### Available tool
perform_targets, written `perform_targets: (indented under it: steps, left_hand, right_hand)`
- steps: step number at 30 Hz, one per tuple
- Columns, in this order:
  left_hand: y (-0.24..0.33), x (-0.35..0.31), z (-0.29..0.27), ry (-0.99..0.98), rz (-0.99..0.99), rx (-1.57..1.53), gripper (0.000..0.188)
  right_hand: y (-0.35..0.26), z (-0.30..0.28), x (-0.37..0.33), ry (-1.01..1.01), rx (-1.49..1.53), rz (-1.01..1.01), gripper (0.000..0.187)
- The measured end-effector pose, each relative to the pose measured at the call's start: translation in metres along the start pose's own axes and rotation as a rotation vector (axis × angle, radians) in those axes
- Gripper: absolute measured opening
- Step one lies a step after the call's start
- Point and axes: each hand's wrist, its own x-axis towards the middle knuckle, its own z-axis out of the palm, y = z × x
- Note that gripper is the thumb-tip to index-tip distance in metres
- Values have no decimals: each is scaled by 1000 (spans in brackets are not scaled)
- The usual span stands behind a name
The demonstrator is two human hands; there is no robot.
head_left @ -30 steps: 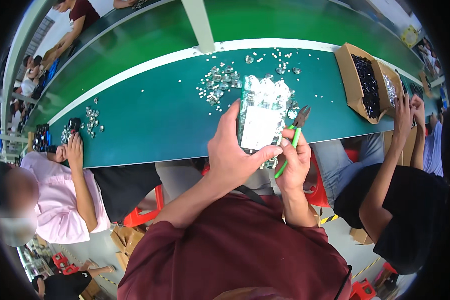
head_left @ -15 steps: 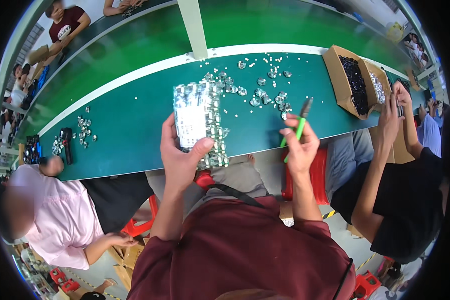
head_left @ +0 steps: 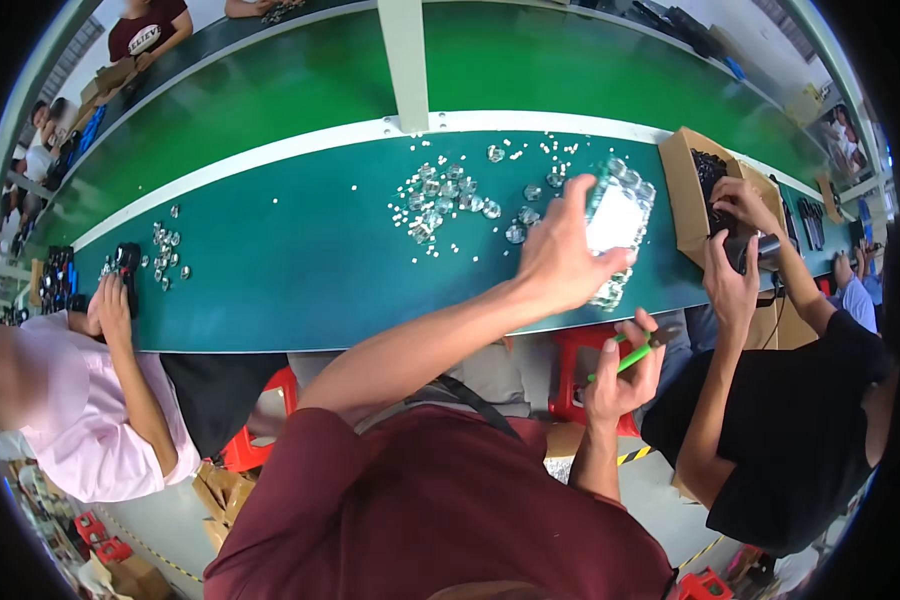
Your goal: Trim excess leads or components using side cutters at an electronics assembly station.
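Note:
My left hand is closed on a flat panel with a bright white face and rows of small greenish, glassy-looking pieces along its edges. It is held over the right part of the bench, with my arm reaching across my body. In front of my right side, just off the bench edge, my right hand grips green-handled pliers, their dark jaws pointing right. Loose round, clear-looking parts lie on the bench left of the panel, among scattered tiny white bits. Other round parts are partly hidden behind my left hand.
The green bench has a white rail and an upright post at its far side. Cardboard boxes with black parts stand at the right, where a co-worker's hands hold a dark cylindrical object. Another co-worker sits at left.
My left hand has carried the panel rightward across the bench. My right hand has dropped lower and nearer me, and the pliers have turned so that their jaws point right.

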Motion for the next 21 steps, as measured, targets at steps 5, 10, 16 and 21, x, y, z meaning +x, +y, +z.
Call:
perform_targets:
  steps: [5,10,16,21]
  left_hand:
    - [-5,31,66,50,-25,9,91]
    - [-37,41,82,212,304,540,48]
    - [-67,86,36,-14,342,638,47]
    - [-74,86,9,-337,363,818,52]
  right_hand:
    - [10,-2,8,-1,-89,-66,25]
    - [31,-3,10,38,-75,-14,26]
    - [30,10,7,45,86,46,25]
    - [28,19,16,34,78,26,28]
